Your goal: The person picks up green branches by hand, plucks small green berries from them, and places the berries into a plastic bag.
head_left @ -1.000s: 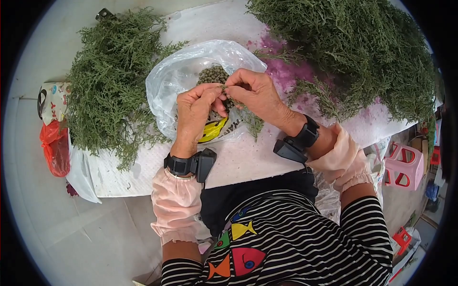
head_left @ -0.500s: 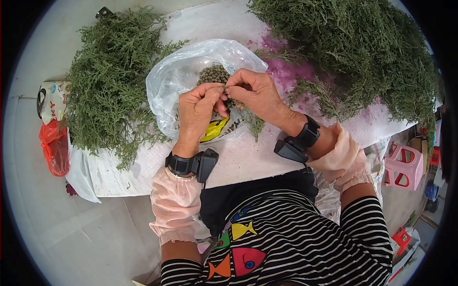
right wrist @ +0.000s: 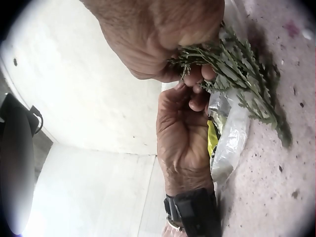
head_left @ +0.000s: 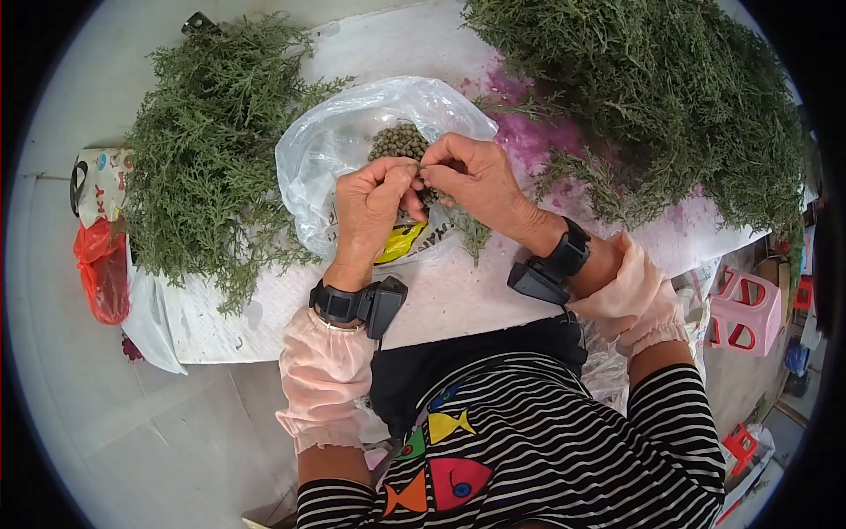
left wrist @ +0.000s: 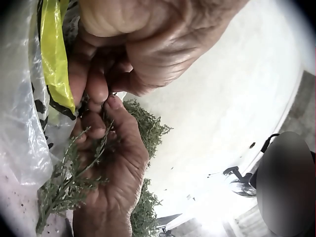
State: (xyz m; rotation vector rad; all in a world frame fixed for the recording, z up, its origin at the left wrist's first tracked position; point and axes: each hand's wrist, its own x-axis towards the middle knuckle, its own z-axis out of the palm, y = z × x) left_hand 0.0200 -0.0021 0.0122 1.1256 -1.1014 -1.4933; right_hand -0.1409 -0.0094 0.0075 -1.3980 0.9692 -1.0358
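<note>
My right hand (head_left: 480, 181) pinches a green conifer sprig (right wrist: 242, 74) between thumb and fingers, its feathery tip hanging down past the palm in the right wrist view. My left hand (head_left: 366, 207) meets it fingertip to fingertip, thumb and forefinger pinching at the sprig's other end; the exact spot they grip is hidden by the fingers. Both hands are over an opened clear plastic bag (head_left: 304, 167) with a yellow-and-black print (left wrist: 54, 59). Inside the bag lies a heap of small round grey-green berry-like cones (head_left: 397, 141).
A pile of conifer branches (head_left: 203, 150) covers the table's left side, a larger pile (head_left: 643, 97) the right. The white tabletop (head_left: 441, 304) has a purple stain (head_left: 538, 132). A red bag (head_left: 101, 273) hangs at the left edge; a pink stool (head_left: 749, 313) stands right.
Both hands stay together over the bag, with only small finger movements. The whole head view has shifted slightly, and the left hand sits a little further right.
</note>
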